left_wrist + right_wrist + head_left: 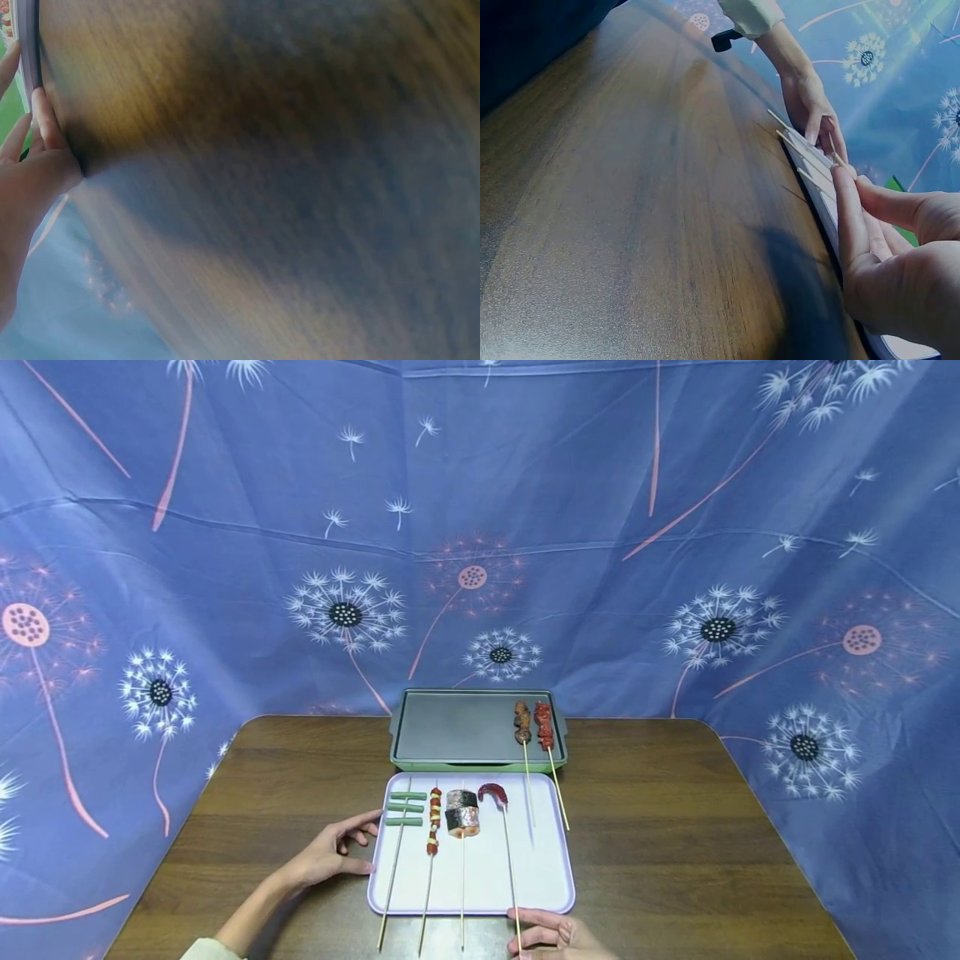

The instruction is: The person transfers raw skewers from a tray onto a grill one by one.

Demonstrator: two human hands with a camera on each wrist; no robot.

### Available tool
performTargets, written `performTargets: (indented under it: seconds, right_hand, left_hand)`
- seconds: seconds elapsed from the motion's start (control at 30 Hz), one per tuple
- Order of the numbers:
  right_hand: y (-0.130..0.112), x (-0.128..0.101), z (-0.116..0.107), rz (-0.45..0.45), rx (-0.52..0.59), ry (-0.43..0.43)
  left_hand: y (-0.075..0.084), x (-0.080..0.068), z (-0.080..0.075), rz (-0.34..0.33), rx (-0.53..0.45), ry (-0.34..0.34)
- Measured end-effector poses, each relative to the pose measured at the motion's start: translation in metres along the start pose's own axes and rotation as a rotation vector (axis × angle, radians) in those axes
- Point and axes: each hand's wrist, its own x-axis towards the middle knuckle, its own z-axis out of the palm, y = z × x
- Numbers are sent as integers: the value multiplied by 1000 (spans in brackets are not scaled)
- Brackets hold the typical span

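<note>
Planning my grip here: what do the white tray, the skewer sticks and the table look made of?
White tray: probably plastic, smooth matte face with a rounded lilac rim. Skewer sticks: thin, pale tan and straight, likely bamboo or wood. Table: dark brown wood grain with a slight sheen; solid wood or laminate, I cannot tell which.

The left hand (30, 169) sits at the left side of the blurry brown table (262, 150). Its fingers (45, 120) touch the tray edge (28, 45) just beside the table.
</note>
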Motion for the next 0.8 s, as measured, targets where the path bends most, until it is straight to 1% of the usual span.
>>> performTargets:
  seconds: [0.07,0.17,0.23,0.3,0.47,0.57,0.67,0.8]
  right_hand:
    - [0,0,0,-4,37,-35]
    - [-2,0,2,9,53,-29]
    - [-5,0,5,19,44,-12]
    - [-8,0,8,23,24,7]
    - [-21,2,16,10,-60,42]
    - [-29,5,22,21,-71,66]
    - [-34,9,25,35,-32,94]
    - [-43,16,27,44,30,110]
  left_hand:
    - [0,0,0,15,8,1]
    - [-1,0,0,13,4,4]
    - [-1,0,0,13,2,4]
    - [-1,0,-1,-9,-7,6]
    - [0,-1,-1,-25,-8,4]
    - [0,-1,-1,-28,-10,7]
    - [-1,-1,-1,-26,-5,9]
    - [-1,-1,-1,2,-2,5]
